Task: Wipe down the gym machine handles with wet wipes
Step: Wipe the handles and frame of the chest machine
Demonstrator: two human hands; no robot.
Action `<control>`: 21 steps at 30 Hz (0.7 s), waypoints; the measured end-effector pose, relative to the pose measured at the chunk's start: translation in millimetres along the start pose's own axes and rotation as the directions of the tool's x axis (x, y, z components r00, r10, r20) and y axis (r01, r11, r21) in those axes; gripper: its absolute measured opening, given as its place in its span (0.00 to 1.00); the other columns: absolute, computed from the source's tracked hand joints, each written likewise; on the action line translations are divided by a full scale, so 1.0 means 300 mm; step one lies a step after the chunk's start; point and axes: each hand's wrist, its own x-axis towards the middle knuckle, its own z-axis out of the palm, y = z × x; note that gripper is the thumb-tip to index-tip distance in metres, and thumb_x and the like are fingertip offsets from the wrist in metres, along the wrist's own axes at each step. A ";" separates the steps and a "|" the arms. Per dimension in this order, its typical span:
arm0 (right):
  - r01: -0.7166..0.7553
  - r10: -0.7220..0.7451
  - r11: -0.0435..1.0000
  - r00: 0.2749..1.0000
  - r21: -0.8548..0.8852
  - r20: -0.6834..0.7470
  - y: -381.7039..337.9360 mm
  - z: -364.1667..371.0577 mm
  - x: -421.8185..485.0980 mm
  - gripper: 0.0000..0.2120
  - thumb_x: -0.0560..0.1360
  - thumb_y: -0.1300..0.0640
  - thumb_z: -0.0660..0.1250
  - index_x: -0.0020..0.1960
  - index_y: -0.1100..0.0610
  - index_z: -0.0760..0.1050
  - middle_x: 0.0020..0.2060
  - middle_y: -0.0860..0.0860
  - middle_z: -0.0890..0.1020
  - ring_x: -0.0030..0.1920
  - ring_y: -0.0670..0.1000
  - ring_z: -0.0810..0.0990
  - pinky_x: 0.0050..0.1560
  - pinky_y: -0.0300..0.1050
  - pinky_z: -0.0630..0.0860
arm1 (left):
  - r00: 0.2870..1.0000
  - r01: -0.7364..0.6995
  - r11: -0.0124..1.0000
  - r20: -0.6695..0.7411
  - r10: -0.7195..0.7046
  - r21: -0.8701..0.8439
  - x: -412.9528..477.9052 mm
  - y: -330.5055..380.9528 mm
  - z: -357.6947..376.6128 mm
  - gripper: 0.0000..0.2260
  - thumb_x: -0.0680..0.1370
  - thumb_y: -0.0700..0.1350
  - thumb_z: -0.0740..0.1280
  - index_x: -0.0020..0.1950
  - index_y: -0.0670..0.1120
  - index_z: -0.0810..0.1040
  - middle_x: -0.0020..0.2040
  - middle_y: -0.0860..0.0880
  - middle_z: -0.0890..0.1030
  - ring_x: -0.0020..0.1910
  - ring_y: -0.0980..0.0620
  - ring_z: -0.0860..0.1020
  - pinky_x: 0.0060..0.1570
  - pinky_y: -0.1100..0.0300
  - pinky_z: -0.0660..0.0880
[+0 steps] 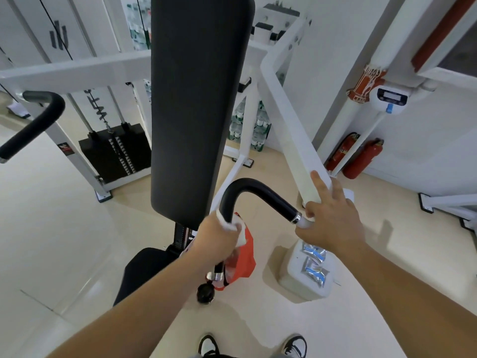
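Two hands work on one black curved machine handle [258, 187], which juts out beside the tall black padded backrest [198, 99]. The left hand [216, 239] has its fingers curled tight round the handle's lower stretch, with a small white wet wipe [233, 224] trapped between palm and bar; only its crumpled edges show. The right hand [333, 223] wraps round the end of the white steel frame arm [289, 140], index finger stretched up along it and thumb under the joint. The wipe looks limp, thin and light, likely to bunch or tear if dragged hard, so it is best held wrapped fully round the bar. The handle seems rigid and fixed, its matt sleeve probably grippy when damp. A second black handle [33, 120] stands at the left, untouched.
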 end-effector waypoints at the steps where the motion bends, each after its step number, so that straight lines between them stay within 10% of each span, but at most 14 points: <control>1: -0.013 0.013 1.000 1.000 0.002 0.017 -0.003 -0.006 -0.003 0.15 0.65 0.34 0.64 0.41 0.45 0.76 0.83 0.46 0.43 0.81 0.61 0.47 0.66 0.58 0.72 | 1.000 0.001 1.000 -0.010 -0.001 -0.025 0.026 0.051 -0.011 0.11 0.80 0.49 0.68 0.58 0.43 0.77 0.42 0.46 0.86 0.36 0.50 0.85 0.38 0.53 0.83; 11: 0.007 -0.007 1.000 1.000 0.021 -0.011 0.010 0.010 -0.003 0.18 0.65 0.34 0.65 0.43 0.46 0.81 0.84 0.48 0.46 0.80 0.64 0.51 0.63 0.60 0.74 | 0.995 0.002 0.999 -0.102 -0.006 -0.039 -0.152 -0.088 0.044 0.09 0.82 0.49 0.67 0.55 0.54 0.67 0.43 0.51 0.80 0.35 0.56 0.81 0.29 0.67 0.76; 17: 0.014 -0.013 0.999 1.000 0.040 -0.013 0.015 0.015 0.003 0.17 0.66 0.35 0.67 0.45 0.45 0.81 0.84 0.48 0.44 0.81 0.65 0.49 0.66 0.60 0.72 | 0.978 -0.123 0.957 -0.130 0.162 0.261 -0.023 0.108 -0.007 0.10 0.84 0.47 0.63 0.57 0.47 0.63 0.44 0.48 0.78 0.39 0.51 0.80 0.38 0.57 0.76; 19: 0.024 -0.022 0.999 0.999 0.048 -0.041 0.017 0.022 0.003 0.16 0.65 0.35 0.68 0.43 0.46 0.82 0.84 0.49 0.48 0.81 0.66 0.52 0.64 0.61 0.73 | 0.938 -0.200 0.806 -0.129 0.322 0.557 0.072 0.217 -0.012 0.08 0.83 0.43 0.65 0.58 0.46 0.66 0.47 0.49 0.77 0.40 0.50 0.79 0.39 0.56 0.75; 21: 0.042 -0.038 0.998 0.997 0.054 -0.065 0.020 0.030 0.005 0.16 0.64 0.36 0.71 0.41 0.48 0.82 0.84 0.51 0.52 0.79 0.68 0.56 0.61 0.63 0.75 | 0.898 -0.295 0.445 0.086 0.432 0.846 0.134 0.309 0.009 0.13 0.79 0.38 0.66 0.62 0.46 0.69 0.48 0.49 0.74 0.43 0.47 0.78 0.41 0.53 0.76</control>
